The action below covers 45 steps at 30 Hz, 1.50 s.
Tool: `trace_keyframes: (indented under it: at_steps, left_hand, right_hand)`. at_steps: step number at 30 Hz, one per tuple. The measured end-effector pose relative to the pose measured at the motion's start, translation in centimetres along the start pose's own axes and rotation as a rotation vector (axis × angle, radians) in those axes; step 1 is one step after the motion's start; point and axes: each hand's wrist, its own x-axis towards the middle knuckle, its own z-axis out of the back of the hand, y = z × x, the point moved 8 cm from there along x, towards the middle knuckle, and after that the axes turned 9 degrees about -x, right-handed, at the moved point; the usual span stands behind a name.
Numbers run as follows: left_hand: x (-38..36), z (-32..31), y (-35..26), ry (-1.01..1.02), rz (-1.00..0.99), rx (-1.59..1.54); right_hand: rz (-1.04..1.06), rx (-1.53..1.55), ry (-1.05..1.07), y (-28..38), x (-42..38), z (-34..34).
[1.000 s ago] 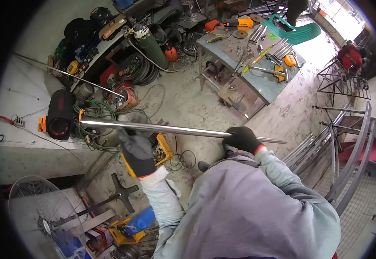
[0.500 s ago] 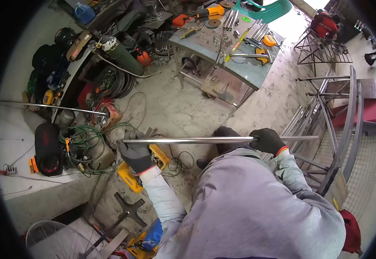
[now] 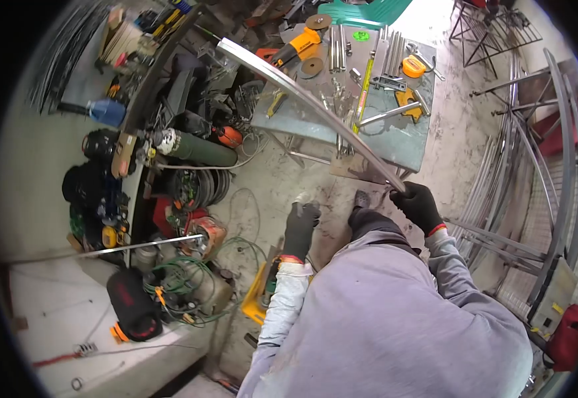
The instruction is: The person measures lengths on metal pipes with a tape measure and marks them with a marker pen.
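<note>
Right hand (image 3: 416, 207) — tube (image 3: 307, 101), near end hidden

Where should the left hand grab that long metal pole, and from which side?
Probably midway along the long metal pole, coming from its lower left in the picture. It looks slender enough for a wrap-around grip; the right hand holds it near its closer end, with a long stretch bare, and the left hand is on that lower-left side, apart from it.

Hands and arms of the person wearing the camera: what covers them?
The left hand and right hand wear dark grey-black gloves with red-orange trim at the wrists. Long, pale grey sleeves cover both arms, looking somewhat creased.
</note>
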Motion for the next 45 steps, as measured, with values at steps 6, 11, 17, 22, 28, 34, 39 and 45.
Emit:
trace_keyframes:
  at_steps: [6, 11, 17, 22, 28, 34, 39, 45]
  left_hand:
    - [11.6, -5.2, -0.7, 0.127, 0.041, 0.391]
    - [14.9, -10.3, -1.5, 0.224, 0.437, -0.050]
    - [16.0, -11.4, -1.8, 0.412, 0.526, -0.117]
    - [16.1, -10.3, -7.5, 0.578, 0.307, 0.031]
    - [22.6, -12.9, -14.2, 0.544, 0.220, 0.184]
    - [32.3, -22.0, -14.1, 0.596, 0.281, 0.041]
    - [37.1, -26.4, -14.6, 0.518, 0.278, 0.052]
    - [40.4, -28.8, -13.0, 0.685, 0.413, 0.019]
  right_hand:
    - [-0.022, 0.003, -0.276, 0.0, 7.0, 3.6]
    - [-0.113, -0.010, -0.315, -0.2, 10.7, 4.4]
    - [-0.172, -0.039, -0.414, -0.6, 11.4, 4.6]
    - [-0.208, -0.071, -0.524, 0.0, 11.1, 4.9]
    - [-0.219, -0.040, -0.572, 0.3, 11.1, 4.6]
    - [-0.236, -0.015, -0.582, 0.0, 10.8, 4.6]
    - [-0.209, -0.034, -0.625, 0.0, 10.8, 4.6]
    - [-0.250, -0.114, -0.571, -0.2, 10.8, 4.5]
